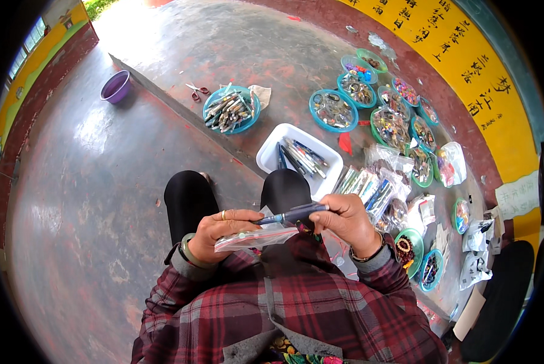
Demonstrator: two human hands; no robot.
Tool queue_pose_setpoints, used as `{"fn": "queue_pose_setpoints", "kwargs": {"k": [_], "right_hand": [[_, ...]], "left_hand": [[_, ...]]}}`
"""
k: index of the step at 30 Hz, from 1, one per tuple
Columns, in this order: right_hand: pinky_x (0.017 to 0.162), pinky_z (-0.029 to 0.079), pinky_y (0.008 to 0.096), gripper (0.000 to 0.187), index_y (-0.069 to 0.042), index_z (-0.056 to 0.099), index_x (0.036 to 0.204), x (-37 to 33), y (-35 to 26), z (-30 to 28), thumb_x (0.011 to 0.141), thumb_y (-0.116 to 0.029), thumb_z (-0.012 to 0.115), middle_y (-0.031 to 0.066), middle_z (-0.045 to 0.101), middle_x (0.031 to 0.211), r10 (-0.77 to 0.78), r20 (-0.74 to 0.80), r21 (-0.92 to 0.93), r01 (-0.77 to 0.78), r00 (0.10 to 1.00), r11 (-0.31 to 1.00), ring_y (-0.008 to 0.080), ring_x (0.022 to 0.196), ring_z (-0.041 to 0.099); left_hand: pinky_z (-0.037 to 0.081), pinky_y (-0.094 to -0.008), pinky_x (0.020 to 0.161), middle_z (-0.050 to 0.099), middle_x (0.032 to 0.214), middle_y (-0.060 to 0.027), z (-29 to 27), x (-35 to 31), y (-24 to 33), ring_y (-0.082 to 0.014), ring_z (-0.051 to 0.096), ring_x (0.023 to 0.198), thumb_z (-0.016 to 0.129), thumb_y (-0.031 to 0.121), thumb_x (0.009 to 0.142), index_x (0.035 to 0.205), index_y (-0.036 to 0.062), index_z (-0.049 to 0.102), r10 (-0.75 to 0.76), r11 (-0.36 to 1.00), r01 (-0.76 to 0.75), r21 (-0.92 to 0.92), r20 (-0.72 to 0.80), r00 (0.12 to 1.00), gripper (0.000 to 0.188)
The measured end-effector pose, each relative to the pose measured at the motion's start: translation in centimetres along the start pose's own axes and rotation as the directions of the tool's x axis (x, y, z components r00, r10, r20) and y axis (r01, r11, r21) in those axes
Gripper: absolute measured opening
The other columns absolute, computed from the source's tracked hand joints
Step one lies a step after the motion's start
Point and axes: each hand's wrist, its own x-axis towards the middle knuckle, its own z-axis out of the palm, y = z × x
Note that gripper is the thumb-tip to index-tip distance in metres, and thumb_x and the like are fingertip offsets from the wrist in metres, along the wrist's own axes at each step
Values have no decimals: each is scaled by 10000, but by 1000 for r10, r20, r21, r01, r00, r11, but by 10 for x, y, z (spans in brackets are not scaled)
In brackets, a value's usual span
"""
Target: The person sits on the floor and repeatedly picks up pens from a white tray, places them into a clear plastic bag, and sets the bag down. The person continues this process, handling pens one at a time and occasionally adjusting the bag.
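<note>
Above my lap, my left hand (222, 233) is closed on a clear plastic zip bag (256, 238) with a red strip along its edge. A dark blue pen (293, 214) lies level over the bag. Its right end is pinched between the thumb and fingers of my right hand (349, 223), while its left end meets my left fingertips. Just beyond my knees stands a white tray (270, 141) with several dark and light pens (307, 156) lying in it.
A teal basket (255, 115) full of pens stands farther off, near red-handled scissors (197, 92). At the left is a purple basin (115, 88). To the right are bagged pens (375, 193) and several bowls (333, 110) of small items. A floor ledge (175, 109) runs diagonally.
</note>
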Motion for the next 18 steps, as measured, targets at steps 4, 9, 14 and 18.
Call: {"fn": "queue_pose_setpoints", "kwargs": {"k": [4,9,14,18], "right_hand": [[579,456,233,155,-23,635,899,1,1,6,774,-66,715,28,639,742,-20,-98,163,36,995,986,79,663,574],[633,496,304,249,-13,642,920,3,-7,-4,697,-5,752,73,635,859,-595,115,-463,573,796,676,210,753,628],[622,494,291,209,-50,656,966,-2,-8,-3,773,-108,709,65,640,784,-409,45,-430,387,911,816,220,714,635],[626,486,287,223,-38,643,987,-5,-10,0,784,-108,702,67,646,789,11,52,-76,-7,999,997,179,721,643]], "left_hand": [[531,-328,804,668,941,-175,0,3,3,-269,659,907,724,70,747,896,-32,663,-92,995,89,-44,-56,994,191],[527,-342,805,660,965,-195,1,-1,-1,-277,656,913,709,74,762,896,-42,666,-106,977,102,-185,-10,994,182],[525,-347,816,662,965,-188,2,-2,-1,-283,652,944,715,70,754,901,-36,669,-48,989,48,-142,2,999,187],[514,-339,837,642,1042,-215,0,-2,4,-277,645,970,703,37,760,951,-43,663,-70,995,72,-70,24,997,212]]}}
